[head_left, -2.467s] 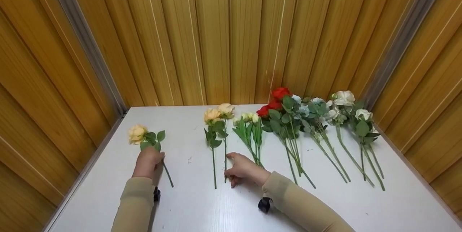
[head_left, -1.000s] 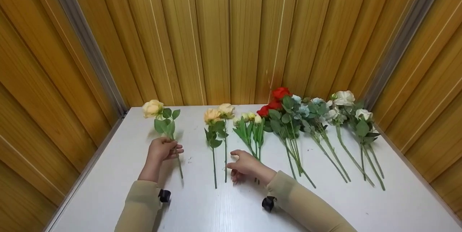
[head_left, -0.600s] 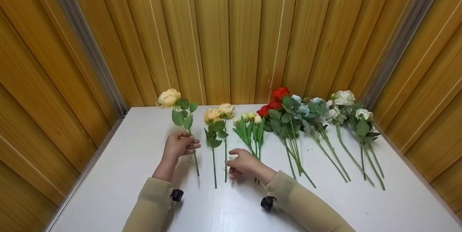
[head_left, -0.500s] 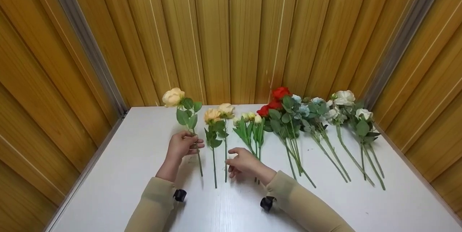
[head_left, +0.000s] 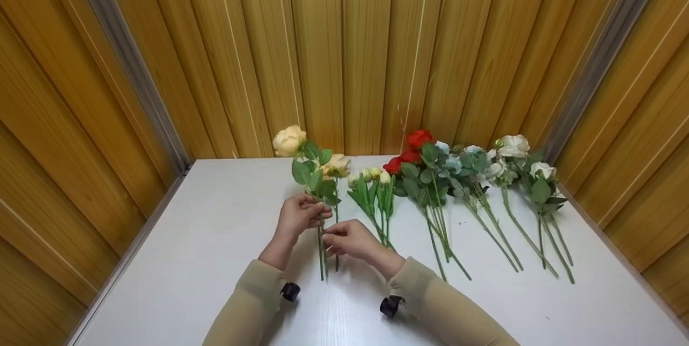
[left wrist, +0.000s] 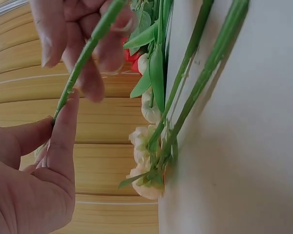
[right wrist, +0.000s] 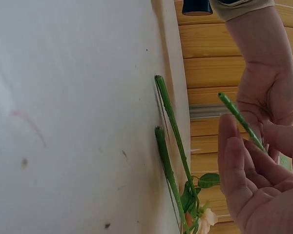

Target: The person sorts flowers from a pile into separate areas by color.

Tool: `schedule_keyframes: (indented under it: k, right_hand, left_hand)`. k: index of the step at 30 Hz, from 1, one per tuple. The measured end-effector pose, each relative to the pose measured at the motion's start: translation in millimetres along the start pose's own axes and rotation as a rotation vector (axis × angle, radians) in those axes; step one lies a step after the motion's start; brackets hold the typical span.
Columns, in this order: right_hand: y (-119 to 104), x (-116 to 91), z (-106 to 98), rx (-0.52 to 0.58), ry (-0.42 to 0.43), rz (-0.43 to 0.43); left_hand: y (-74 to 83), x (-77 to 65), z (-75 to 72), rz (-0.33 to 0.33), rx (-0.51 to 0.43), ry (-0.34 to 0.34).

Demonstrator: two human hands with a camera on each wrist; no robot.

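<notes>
My left hand (head_left: 299,217) pinches the green stem of a pale peach rose (head_left: 289,140) between thumb and fingers, holding it raised off the table with its bloom toward the back wall. Close beside the stem's lower part is my right hand (head_left: 355,239). The left wrist view has the stem (left wrist: 85,58) passing between the right thumb and fingers, which are apart and not closed round it. Two more peach roses lie on the table underneath; one bloom (head_left: 338,164) shows in the head view, while the held flower covers the other.
Right of the hands lie cream tulips (head_left: 371,174), red roses (head_left: 419,139), light blue flowers (head_left: 453,164) and white roses (head_left: 513,146), stems toward the front. The white table (head_left: 161,276) is walled by wood-patterned panels (head_left: 323,55).
The left hand has lifted the peach rose from the table's left side and carried it right, over the two lying roses. The right hand has shifted slightly left to its stem.
</notes>
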State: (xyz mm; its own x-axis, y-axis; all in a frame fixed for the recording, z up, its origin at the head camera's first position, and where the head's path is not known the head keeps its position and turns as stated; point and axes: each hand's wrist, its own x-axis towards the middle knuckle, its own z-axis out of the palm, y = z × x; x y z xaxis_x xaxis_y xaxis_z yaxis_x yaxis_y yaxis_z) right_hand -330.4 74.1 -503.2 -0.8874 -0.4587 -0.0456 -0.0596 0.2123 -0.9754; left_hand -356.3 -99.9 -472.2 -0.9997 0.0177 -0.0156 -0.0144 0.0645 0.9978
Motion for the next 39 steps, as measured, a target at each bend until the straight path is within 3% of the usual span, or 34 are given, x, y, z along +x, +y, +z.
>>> schedule_keyframes:
  k: [8, 17, 24, 30, 39]
  right_hand:
    - [2.4, 5.3, 3.5, -0.016, 0.126, -0.039]
    - [7.9, 15.7, -0.2, -0.126, 0.187, 0.002]
    - [15.8, 19.0, 4.5, -0.160, 0.169, 0.059]
    - [18.1, 21.4, 6.2, -0.179, 0.170, 0.093]
    - [20.0, 17.7, 3.1, -0.101, 0.143, 0.134]
  left_hand:
    - [-3.1, 5.6, 14.9, 0.013, 0.046, -0.035]
    - [-14.1, 10.8, 16.5, 0.005, 0.330, -0.024]
    - [-20.9, 13.3, 19.1, -0.030, 0.531, -0.043]
    - [-25.3, 18.2, 21.8, -0.042, 0.605, -0.051]
    - [-27.8, 21.8, 28.5, -0.095, 0.656, -0.026]
